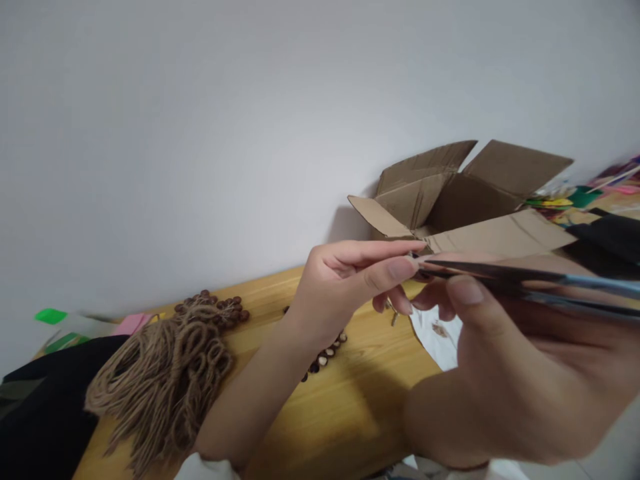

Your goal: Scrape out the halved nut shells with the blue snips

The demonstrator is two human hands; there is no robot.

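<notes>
My left hand (345, 283) is raised over the table, its thumb and forefinger pinched on a small dark piece mostly hidden by the fingertips. From the right, my right hand (525, 380) grips a pair of dark metal tweezers (520, 279), whose points reach the left fingertips. Below the left wrist lies a row of small dark and pale beads (327, 353). A small metal item (394, 313) hangs or lies just under the left fingers; I cannot tell which.
A large bundle of brown cord (165, 380) lies at the left, with brown beads (220, 310) behind it. An open cardboard box (475, 200) stands at the back right, against the wall. White paper or plastic (435, 333) rests on the wooden table (320, 427). Dark cloth (55, 400) is far left.
</notes>
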